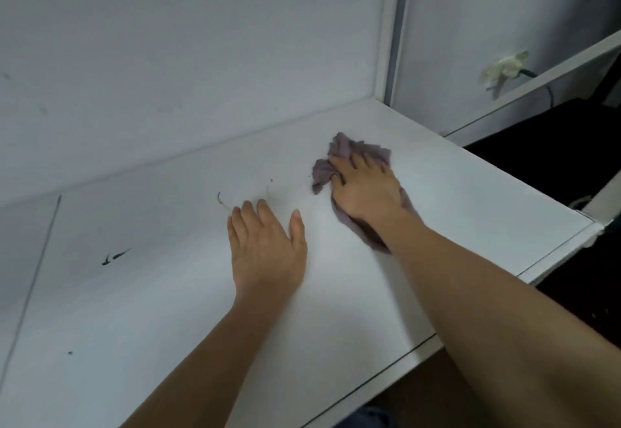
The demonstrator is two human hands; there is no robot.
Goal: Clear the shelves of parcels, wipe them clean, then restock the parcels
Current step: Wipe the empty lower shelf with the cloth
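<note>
A crumpled purple cloth lies on the white shelf toward its right rear, pinned beneath the right hand, whose fingers are spread flat across it. The left hand rests palm-down just beside it on the bare shelf, fingers straight and thumb apart, holding nothing. Dark scuff marks dot the shelf surface to the left, and the white back wall rises behind.
</note>
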